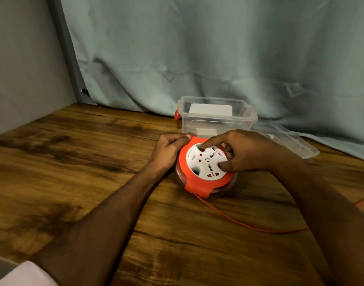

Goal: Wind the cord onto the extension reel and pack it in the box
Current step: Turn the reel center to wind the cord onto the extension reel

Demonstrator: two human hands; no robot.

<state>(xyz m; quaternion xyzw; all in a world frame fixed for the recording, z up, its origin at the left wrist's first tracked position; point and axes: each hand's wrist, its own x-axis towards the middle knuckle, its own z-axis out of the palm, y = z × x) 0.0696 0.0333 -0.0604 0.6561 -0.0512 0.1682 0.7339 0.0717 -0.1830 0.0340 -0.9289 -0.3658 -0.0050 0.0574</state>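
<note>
Extension reel lies flat on the wooden table, white socket face up, orange frame around it. Lower drum is clear plastic; how much cord is wound inside cannot be made out.

Left hand grips the reel's left rim, fingers curled over the far edge, thumb on the orange frame. Right hand sits on top: index fingertip set into a recess on the white face, thumb pressed near the face's right edge, other fingers bent and half hidden behind the hand.

Orange cord leaves the reel's near edge and runs right across the table, passing under the right forearm; a further stretch shows at the right frame edge, end cut off.

Clear plastic box stands open just behind the reel, red latches on its sides; something white inside, not identifiable. Clear lid lies flat to the box's right, partly blocked by the right hand.

Pale blue-green curtain hangs behind the table, hem bunched on it. Grey wall at left. Pale sleeve at lower left, cut off
</note>
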